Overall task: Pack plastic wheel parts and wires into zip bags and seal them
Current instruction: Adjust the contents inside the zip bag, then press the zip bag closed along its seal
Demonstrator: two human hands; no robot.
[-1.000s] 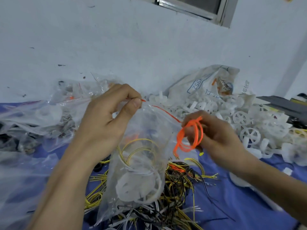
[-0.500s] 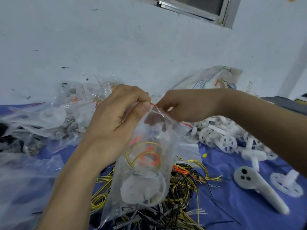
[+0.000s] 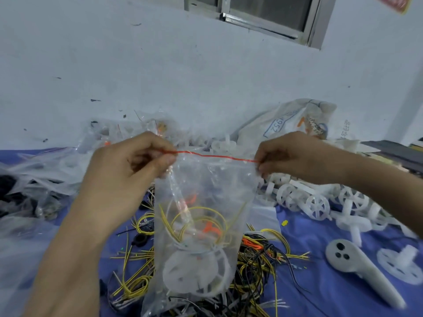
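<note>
A clear zip bag (image 3: pixel 206 202) with a red zip strip hangs upright in front of me. Inside it lie a white plastic wheel (image 3: pixel 194 271), yellow wire loops and an orange wire. My left hand (image 3: pixel 135 168) pinches the left end of the red strip. My right hand (image 3: pixel 293 156) pinches the right end, and the strip runs taut and nearly level between them. Below the bag a heap of yellow, black and orange wires (image 3: pixel 263 255) covers the blue cloth.
White wheel parts (image 3: pixel 318 204) are piled at the right, beside a printed white sack (image 3: pixel 295 124). A white handle-shaped part (image 3: pixel 357 266) lies at the lower right. Packed clear bags (image 3: pixel 41 175) are heaped at the left against the wall.
My right hand dropped the orange wire into the bag, then slid from beside my left hand out to the right end of the red strip, drawing it straight.
</note>
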